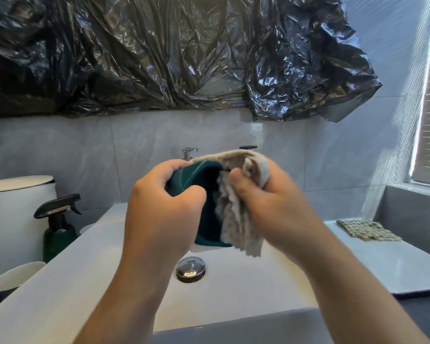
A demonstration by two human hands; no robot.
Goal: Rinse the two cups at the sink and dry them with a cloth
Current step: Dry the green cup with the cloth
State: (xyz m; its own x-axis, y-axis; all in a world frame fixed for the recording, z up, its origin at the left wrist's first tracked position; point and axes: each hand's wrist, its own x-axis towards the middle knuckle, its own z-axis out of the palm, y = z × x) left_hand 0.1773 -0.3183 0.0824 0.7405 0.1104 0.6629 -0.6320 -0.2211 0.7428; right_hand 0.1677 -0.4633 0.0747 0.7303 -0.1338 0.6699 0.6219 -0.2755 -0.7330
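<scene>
Above the white sink (67,281) my left hand (164,204) grips a dark green cup (204,184), its mouth turned toward me. My right hand (266,197) pinches a beige-grey cloth (236,224) that drapes over the cup's rim and hangs into and below it. Both hands are held up in front of the chrome tap (189,152). At the lower left, beside the sink, stands a white cup (15,275), partly cut off by the sink's edge.
A chrome drain plug (190,269) sits in the basin. At left stand a dark green spray bottle (57,227) and a white lidded bin (15,214). A checked cloth (365,229) lies on the counter at right. Black plastic sheeting (184,53) covers the wall above.
</scene>
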